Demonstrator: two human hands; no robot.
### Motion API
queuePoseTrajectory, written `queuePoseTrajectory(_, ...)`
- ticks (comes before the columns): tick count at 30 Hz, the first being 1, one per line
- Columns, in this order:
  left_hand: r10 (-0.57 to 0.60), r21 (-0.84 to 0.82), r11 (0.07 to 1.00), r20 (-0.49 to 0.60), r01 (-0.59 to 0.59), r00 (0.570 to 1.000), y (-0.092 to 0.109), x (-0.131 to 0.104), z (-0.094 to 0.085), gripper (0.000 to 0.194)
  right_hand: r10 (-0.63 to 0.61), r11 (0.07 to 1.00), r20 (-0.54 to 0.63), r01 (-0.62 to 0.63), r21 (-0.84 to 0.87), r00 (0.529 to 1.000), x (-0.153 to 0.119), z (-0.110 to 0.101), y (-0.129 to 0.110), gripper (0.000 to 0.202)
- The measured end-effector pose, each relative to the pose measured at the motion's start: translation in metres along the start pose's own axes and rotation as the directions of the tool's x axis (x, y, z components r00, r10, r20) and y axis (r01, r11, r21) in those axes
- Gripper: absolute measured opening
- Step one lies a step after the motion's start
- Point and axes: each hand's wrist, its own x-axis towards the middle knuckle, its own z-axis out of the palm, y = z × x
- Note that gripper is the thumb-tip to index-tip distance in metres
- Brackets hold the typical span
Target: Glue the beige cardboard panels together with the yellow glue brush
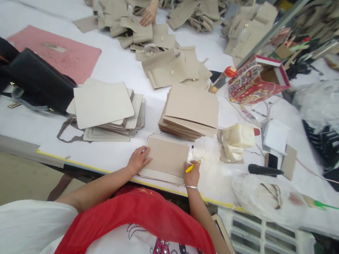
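Directly in front of me lies a low stack of flat pieces with a beige rectangular panel [166, 155] on top. My left hand [138, 160] grips that panel at its left edge, with thumb and fingertips on its surface. At the panel's right edge, my right hand [192, 176] is closed around a slim yellow tool [190, 168] with a pale tip. Its exact kind is too small to make out. Behind the panel rises a taller pile of beige sheets [192, 105]. Off to the left is a pile of pale round-cornered panels [104, 104].
A black bag [42, 79] and a pink board [59, 52] lie left. Beige bag pieces [172, 69] spread across the back, near another person's hand [149, 13]. Rightward are a red patterned paper bag [257, 83], a yellowish block [239, 135] and a plastic bag [267, 198].
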Motion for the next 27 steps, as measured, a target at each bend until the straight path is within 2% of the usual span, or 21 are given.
queuePoseTrajectory(8, -0.012, -0.058, 0.998, -0.02, 0.011, 1.0, 0.0, 0.0, -0.002, 0.046, -0.084, 0.992, -0.02, 0.082, -0.098, 0.996, 0.001, 0.011, 0.007, 0.034)
queuePoseTrajectory(22, -0.024, -0.065, 0.998, 0.001, 0.024, 1.0, 0.004, 0.001, -0.004, 0.044, -0.03, 0.959, 0.039, 0.039, -0.28, 0.999, 0.003, 0.01, 0.002, 0.025)
queuePoseTrajectory(27, -0.024, -0.07, 0.997, 0.019, 0.025, 1.0, 0.004, 0.003, -0.007, 0.045, -0.052, 0.94, 0.094, 0.08, -0.33, 0.994, 0.005, 0.006, -0.001, 0.023)
